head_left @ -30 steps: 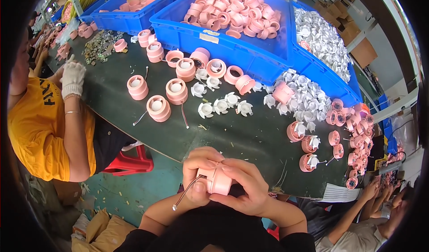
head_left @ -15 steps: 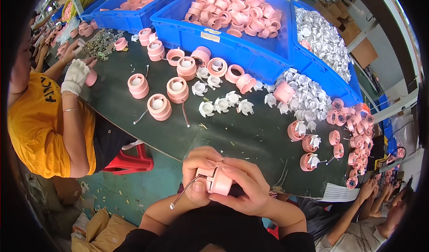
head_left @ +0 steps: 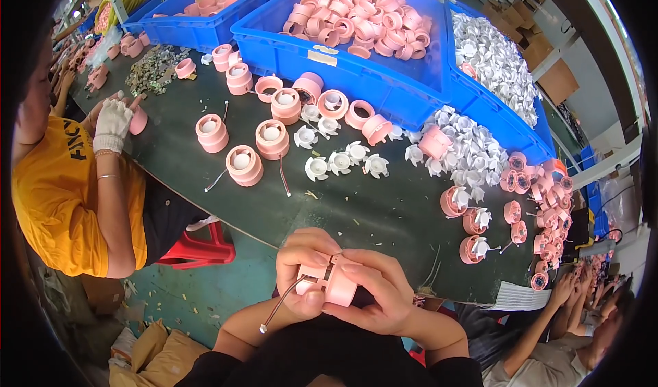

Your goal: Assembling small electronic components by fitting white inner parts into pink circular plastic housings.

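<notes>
One left pink piece (head_left: pixel 308 287), gripped in your left hand (head_left: pixel 293 270); right pink piece (head_left: pixel 340 289), gripped in your right hand (head_left: pixel 380 285). Held before your body, end to end, axis side to side, gap between; wire (head_left: pixel 278 304) hangs lower left.

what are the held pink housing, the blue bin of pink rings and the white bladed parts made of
Pink housing: probably moulded plastic, satin, evenly coloured. Blue bin: likely rigid plastic, slightly shiny, moulded rim. White bladed parts: seemingly smooth plastic, thin uniformly white blades.
</notes>
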Motion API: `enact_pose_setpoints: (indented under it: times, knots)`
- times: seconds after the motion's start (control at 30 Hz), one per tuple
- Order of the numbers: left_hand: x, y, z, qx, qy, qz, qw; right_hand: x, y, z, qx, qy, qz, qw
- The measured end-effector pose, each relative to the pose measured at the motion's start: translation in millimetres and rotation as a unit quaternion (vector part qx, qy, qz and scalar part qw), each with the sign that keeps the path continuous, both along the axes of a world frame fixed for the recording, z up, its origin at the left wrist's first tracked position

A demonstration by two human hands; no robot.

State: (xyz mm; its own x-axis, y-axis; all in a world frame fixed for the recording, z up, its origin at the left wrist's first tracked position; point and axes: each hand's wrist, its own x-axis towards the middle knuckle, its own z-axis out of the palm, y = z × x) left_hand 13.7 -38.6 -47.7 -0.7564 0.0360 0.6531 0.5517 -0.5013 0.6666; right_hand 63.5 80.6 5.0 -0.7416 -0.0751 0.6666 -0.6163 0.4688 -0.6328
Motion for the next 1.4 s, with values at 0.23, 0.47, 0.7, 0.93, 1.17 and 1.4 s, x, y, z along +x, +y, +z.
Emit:
enact_pose_setpoints:
  times: [0.23,0.47,0.7,0.93,1.17,1.4]
  knots:
    - [1.1,2.0,-0.5,0.008,-0.011,-0.008,1.000,-1.5,0.3,2.3,0.001,-0.004,0.003,1.000]
    - [5.5,2.7,5.1,-0.031,-0.022,-0.009,0.999,-1.7,5.4,-2.3,0.017,-0.023,0.030,0.999]
    - [8.7,2.6,-0.4,-0.073,-0.032,-0.014,0.997,-3.8,5.2,-11.9,-0.021,-0.032,0.040,0.998]
    - [0.0,4.8,-1.4,-0.085,-0.052,-0.046,0.994,-9.1,4.7,-8.8,0.004,-0.033,-0.004,0.999]
    - [-26.6,0.4,15.7,-0.020,-0.327,-0.249,0.911,-34.9,29.2,-16.9,-0.152,-0.302,0.036,0.940]
    - [-35.5,-45.6,-5.5,-0.219,-0.185,0.122,0.950,-69.9,21.0,1.3,0.023,-0.329,0.023,0.944]
